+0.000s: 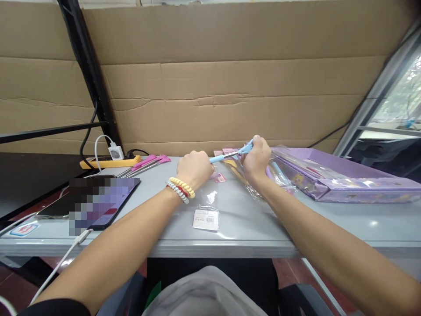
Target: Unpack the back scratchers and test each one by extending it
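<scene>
Blue rod (217, 158) seems gripped by fisted left hand (196, 168) and curled right hand (256, 161).

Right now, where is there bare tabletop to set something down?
Bare tabletop lies between the white label card and the right forearm, and between the purple box and the front edge. Crowded: plastic packets beside the right hand; lit screen and power strip at left.

Rod (217, 158) between hands (195, 169) (257, 160); box (365, 192) right; power strip (107, 163) left; cardboard (230, 79) behind
</scene>
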`<state>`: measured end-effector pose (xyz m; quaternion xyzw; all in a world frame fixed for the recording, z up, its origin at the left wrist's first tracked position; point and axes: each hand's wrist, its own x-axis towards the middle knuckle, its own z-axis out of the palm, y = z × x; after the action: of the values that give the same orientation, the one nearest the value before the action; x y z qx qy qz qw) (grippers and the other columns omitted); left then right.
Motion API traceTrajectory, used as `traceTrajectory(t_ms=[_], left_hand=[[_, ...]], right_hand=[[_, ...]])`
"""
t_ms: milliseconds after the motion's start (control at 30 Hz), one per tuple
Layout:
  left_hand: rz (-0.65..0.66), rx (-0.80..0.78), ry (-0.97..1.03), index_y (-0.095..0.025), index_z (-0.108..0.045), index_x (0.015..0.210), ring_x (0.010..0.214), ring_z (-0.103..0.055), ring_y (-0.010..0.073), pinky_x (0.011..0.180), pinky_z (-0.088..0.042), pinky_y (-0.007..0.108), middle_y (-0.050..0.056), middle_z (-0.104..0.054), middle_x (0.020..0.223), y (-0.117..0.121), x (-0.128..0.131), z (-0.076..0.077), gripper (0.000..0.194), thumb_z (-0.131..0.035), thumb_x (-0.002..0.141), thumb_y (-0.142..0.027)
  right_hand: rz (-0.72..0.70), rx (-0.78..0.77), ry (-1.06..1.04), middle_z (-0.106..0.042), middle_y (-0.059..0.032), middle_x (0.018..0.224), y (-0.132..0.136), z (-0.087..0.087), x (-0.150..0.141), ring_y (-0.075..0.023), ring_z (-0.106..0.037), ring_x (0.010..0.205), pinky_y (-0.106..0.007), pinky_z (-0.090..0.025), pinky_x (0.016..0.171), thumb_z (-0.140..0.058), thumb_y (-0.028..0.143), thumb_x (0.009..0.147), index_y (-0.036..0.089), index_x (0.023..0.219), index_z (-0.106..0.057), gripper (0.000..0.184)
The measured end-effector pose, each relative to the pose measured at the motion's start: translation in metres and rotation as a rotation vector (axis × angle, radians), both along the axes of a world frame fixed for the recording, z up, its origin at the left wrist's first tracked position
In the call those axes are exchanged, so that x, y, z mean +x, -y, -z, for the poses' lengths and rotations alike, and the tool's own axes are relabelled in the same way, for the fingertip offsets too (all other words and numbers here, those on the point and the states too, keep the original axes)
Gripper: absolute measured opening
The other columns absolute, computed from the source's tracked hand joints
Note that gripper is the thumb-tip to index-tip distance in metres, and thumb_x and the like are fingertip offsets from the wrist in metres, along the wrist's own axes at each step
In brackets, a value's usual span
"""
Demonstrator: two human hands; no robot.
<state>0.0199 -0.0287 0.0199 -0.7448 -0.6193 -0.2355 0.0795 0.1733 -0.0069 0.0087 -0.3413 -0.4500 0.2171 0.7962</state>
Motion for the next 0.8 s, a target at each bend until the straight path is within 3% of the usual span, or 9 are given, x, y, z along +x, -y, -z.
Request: traceTrajectory(t_ms=[100, 267, 400, 500, 567, 700, 800], left_hand=[[0.073, -0.005, 0.041, -0.018, -0.062, 0.072, 0.071, -0.061, 0.0264, 0.058, -0.04, 0.032, 0.011, -0.061, 0.069, -0.011, -0.002, 0.007, 0.027, -0.051, 0.077, -0.042], [0.291, -0.021, 0.175, -0.021, -0.055, 0.093, 0.067, -0.059, 0.0206, 0.056, -0.037, 0.027, 0.005, -0.064, 0.073, -0.024, -0.003, 0.02, 0.039, -0.039, 0.083, -0.055], [0.37, 0.006, 0.17, -0.022, -0.053, 0.1, 0.073, -0.06, 0.0212, 0.059, -0.036, 0.027, 0.006, -0.065, 0.079, -0.023, 0.003, 0.025, 0.038, -0.027, 0.091, -0.049], [0.362, -0.026, 0.176, -0.021, -0.055, 0.096, 0.077, -0.061, 0.022, 0.061, -0.037, 0.028, 0.008, -0.065, 0.083, -0.022, 0.009, 0.027, 0.032, -0.03, 0.091, -0.041], [0.406, -0.038, 0.211, -0.02, -0.056, 0.093, 0.079, -0.061, 0.0215, 0.063, -0.038, 0.028, 0.008, -0.065, 0.084, -0.022, 0.013, 0.029, 0.027, -0.034, 0.091, -0.035], [0.534, 0.06, 0.353, -0.017, -0.055, 0.09, 0.083, -0.059, 0.0187, 0.071, -0.041, 0.028, 0.009, -0.064, 0.088, -0.021, 0.024, 0.03, 0.017, -0.038, 0.087, -0.017], [0.564, 0.101, 0.483, -0.016, -0.051, 0.085, 0.083, -0.057, 0.0184, 0.074, -0.043, 0.03, 0.009, -0.061, 0.089, -0.019, 0.028, 0.028, 0.013, -0.04, 0.082, -0.011]], right_hand=[[-0.052, 0.012, -0.063, -0.032, 0.0086, 0.048, -0.004, -0.001, 0.002, -0.0064, -0.033, 0.037, -0.021, -0.028, 0.035, -0.054, 0.056, 0.076, 0.023, 0.066, -0.033, 0.041], [-0.416, -0.145, -0.104, -0.044, 0.0071, 0.049, -0.003, 0.002, 0.004, -0.0062, -0.04, 0.039, -0.02, -0.032, 0.037, -0.074, 0.043, 0.062, 0.02, 0.065, -0.042, 0.039], [-0.639, -0.154, -0.031, -0.056, 0.0013, 0.066, 0.004, 0.005, 0.001, -0.0108, -0.054, 0.06, -0.024, -0.044, 0.052, -0.075, 0.036, 0.06, 0.019, 0.068, -0.053, 0.029], [-0.698, -0.121, -0.045, -0.057, 0.001, 0.071, 0.01, 0.003, -0.002, -0.0134, -0.057, 0.073, -0.027, -0.047, 0.065, -0.073, 0.035, 0.06, 0.02, 0.065, -0.053, 0.026], [-0.739, -0.097, -0.066, -0.052, 0.0023, 0.065, 0.015, 0.0, -0.004, -0.0135, -0.057, 0.071, -0.029, -0.047, 0.068, -0.073, 0.032, 0.06, 0.02, 0.061, -0.049, 0.027], [-0.742, -0.072, -0.112, -0.042, 0.0063, 0.055, 0.022, -0.009, -0.013, -0.0092, -0.049, 0.057, -0.025, -0.045, 0.06, -0.072, 0.02, 0.055, 0.02, 0.061, -0.039, 0.033], [-0.605, -0.093, -0.149, -0.035, 0.0087, 0.048, 0.018, -0.021, -0.029, -0.0064, -0.039, 0.046, -0.021, -0.037, 0.047, -0.068, 0.01, 0.053, 0.02, 0.06, -0.033, 0.037]])
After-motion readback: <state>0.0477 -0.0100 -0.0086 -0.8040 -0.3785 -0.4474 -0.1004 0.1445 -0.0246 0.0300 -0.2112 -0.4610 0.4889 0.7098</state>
